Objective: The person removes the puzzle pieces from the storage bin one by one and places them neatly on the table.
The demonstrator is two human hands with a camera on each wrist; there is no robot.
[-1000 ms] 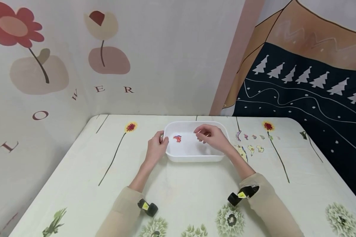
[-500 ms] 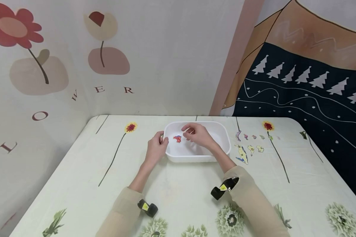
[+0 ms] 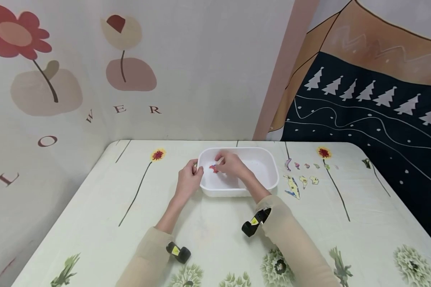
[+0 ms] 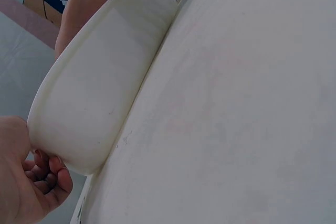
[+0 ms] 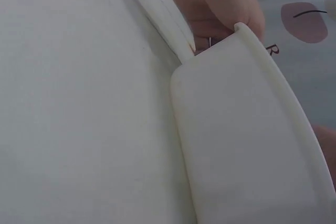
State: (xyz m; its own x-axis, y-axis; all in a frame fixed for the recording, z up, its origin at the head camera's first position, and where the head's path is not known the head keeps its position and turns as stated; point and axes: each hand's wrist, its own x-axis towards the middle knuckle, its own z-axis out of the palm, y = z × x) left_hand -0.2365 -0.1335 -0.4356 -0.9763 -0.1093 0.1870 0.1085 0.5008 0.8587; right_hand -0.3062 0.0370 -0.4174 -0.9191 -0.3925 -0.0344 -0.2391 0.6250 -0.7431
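A white plastic tray [image 3: 248, 193] stands on the table, and my left hand [image 3: 189, 179] grips its left end by the rim. In the left wrist view, that hand's thumb and curled fingers [image 4: 55, 179] close on the tray's edge. Over the tray's left part, my right hand [image 3: 230, 164] pinches a small pale piece [image 3: 220, 160] whose kind is too small to tell. Just beside the fingertips, a small red and blue piece [image 3: 213, 168] lies on the tray floor, partly covered by the hand. The tray wall hides the right fingertips in the right wrist view.
Right of the tray lie several small flat pieces: a yellow and blue one [image 3: 293, 188], smaller yellow ones [image 3: 303, 181], and a row with a purple one [image 3: 287, 164] and a pink one [image 3: 297, 165]. The tablecloth [image 3: 208, 231] has printed flowers. A fabric wall stands behind.
My right hand has moved left across the tray, from its right side to the red and blue piece. The left hand keeps its hold on the rim.
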